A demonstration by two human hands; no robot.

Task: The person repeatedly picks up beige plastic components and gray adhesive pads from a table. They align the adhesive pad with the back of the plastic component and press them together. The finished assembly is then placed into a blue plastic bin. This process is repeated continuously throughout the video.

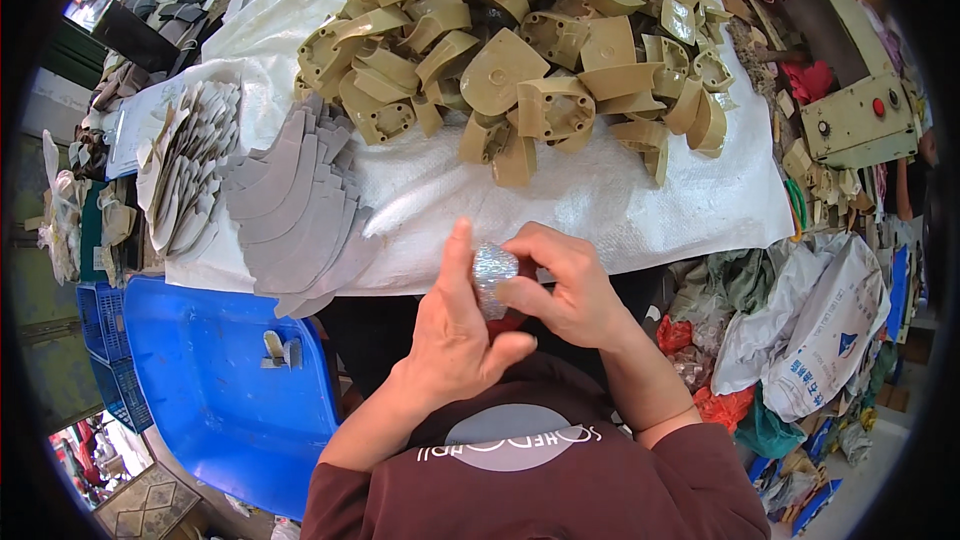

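Note:
A small piece with a shiny, silver glittery surface point(492, 278) is held up between my hands, in front of the table's near edge. My right hand point(565, 285) is closed on it, thumb on its face and bent index finger at its upper edge. Against its left side rests my left hand point(450, 325), fingers stretched upward and thumb standing apart. Some left fingers are hidden behind the piece. Something dark red shows just below it. Beyond my hands, tan moulded plastic heels point(505, 75) are heaped on a white woven sheet point(420, 190).
Grey curved cut pieces point(290, 190) fan out at the table's left edge, beside a stack of pale ones point(190, 160). Below stands a blue tub point(220, 410) with a few scraps. A green control box point(860, 120) and plastic bags point(800, 330) are on the right.

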